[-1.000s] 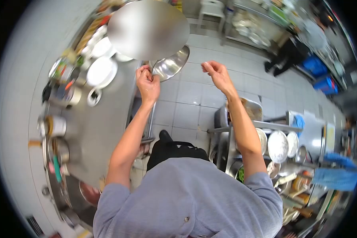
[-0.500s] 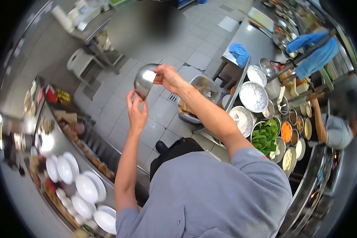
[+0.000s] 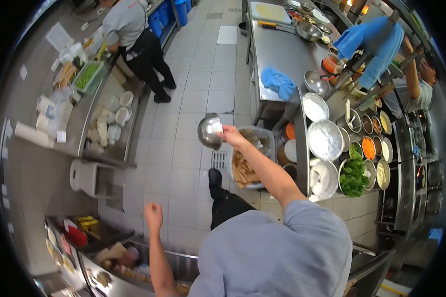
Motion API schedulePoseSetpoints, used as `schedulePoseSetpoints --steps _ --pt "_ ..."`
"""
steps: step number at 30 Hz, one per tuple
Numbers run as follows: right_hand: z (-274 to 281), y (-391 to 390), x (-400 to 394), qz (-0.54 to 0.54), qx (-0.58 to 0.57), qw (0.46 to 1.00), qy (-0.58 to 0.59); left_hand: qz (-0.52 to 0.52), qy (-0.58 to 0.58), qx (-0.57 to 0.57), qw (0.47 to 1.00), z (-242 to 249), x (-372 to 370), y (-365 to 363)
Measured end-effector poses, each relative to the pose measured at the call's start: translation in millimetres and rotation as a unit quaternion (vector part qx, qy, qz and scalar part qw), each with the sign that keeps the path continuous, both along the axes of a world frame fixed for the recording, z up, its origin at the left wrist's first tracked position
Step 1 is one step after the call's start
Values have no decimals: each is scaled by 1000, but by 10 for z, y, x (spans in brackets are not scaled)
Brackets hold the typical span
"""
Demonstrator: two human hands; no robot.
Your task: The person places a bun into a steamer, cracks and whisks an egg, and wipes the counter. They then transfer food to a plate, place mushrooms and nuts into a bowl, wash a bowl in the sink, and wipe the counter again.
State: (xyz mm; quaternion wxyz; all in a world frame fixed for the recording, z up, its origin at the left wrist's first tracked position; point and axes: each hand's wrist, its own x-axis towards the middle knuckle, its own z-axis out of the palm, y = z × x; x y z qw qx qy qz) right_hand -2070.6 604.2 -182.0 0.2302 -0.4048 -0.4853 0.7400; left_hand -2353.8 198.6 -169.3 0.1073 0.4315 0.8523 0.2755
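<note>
A shiny metal bowl [image 3: 210, 131] is tilted on its side above the tiled floor, its rounded outside showing. My right hand [image 3: 234, 137] grips its rim, with the arm stretched forward. Down to the left, away from the bowl, my left hand [image 3: 153, 216] hangs with its fingers curled in and nothing visible in them. Under my right forearm stands a plastic bin [image 3: 231, 166] holding brown paper-like waste.
At right, a counter bears metal bowls of white powder [image 3: 325, 140], leafy greens [image 3: 353, 177] and shredded carrot [image 3: 368, 148]. A blue cloth [image 3: 278, 84] lies on the steel table [image 3: 266, 49]. Two co-workers stand nearby. A white stool [image 3: 86, 178] is at left.
My left hand has let go of the bowl and dropped down to the left. My right hand keeps the bowl, now lower in view. My view has turned, showing more of the room ahead.
</note>
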Motion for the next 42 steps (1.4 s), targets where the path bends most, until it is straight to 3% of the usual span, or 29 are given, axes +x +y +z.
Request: schedulePoseSetpoints --steps 3,4,6,7,8,10,11,12,13,14,17,18,20,23,24,26,28,30,31,32,34,36,37,39,42 --pt "-298 566 -9 25 -11 1000 6 79 -56 -95 991 -694 -666 -536" --pt "-153 675 51 -3 -35 999 -3 119 -61 -101 986 -849 -758 -744" --pt "-912 1180 232 -52 -51 996 -48 152 -102 -229 956 -1257 -1030 -1237" --pt "-880 1252 362 -114 -26 986 -115 94 -145 -207 963 -1218 -1018 -1363" --pt "-1454 1400 509 -214 89 949 -212 153 -319 -109 929 -1306 -1028 -1510" --pt "-1483 1363 689 -311 201 806 -461 -58 -134 -347 926 -1146 -1017 -1312" --pt "-1574 1384 828 -214 212 864 -403 -141 -84 -399 902 -1089 -1041 -1131" --pt "-1658 1397 912 -113 220 908 -338 -202 -56 -422 882 -1062 -1120 -904" --pt "-1303 1300 824 -132 138 947 -256 -260 -28 -438 860 -1064 -1225 -685" --pt "-1276 1282 803 -174 148 943 -243 -314 -2 -445 839 -1079 -1355 -440" --pt "-1229 1252 723 -378 181 821 -388 -437 67 -432 786 -1194 -1825 415" --pt "-1260 1248 668 -344 195 808 -438 -453 83 -418 783 -1264 -2000 745" --pt "-1078 1282 479 -262 191 797 -510 -434 74 -393 807 -1483 -2399 1443" --pt "-693 1457 119 -258 195 814 -482 -157 -212 -288 920 -2038 -3011 2726" --pt "-504 1562 -13 -252 195 822 -473 -166 -165 -273 933 -2106 -3160 3212" --pt "-99 1771 -279 -239 192 836 -454 -151 -217 -295 918 -2075 -3268 4189" --pt "184 2026 -499 -250 297 800 -458 -127 -207 -342 908 -1352 -2880 5221" --pt "232 2301 -705 -282 398 744 -457 -297 -200 -142 923 -2206 -2944 5956" --pt "294 2430 -800 -280 415 729 -467 -341 -233 -205 888 -1948 -2768 6425" --pt "445 2568 -877 -277 431 713 -479 -381 -263 -267 845 -1343 -2464 6944" --pt "777 2830 -1024 -247 437 691 -520 -399 -301 -229 836 -1168 -1971 7738" --pt "1007 3083 -1124 -238 444 682 -530 -376 -436 -251 778 -885 -1413 8442" --pt "1043 3216 -1165 -234 449 677 -534 -360 -517 -257 733 -378 -1064 8681" --pt "989 3635 -1198 -235 467 657 -543 -348 -655 -321 589 399 -442 9397" --pt "944 4030 -1145 -238 456 655 -553 -406 -590 -324 618 477 31 10000"
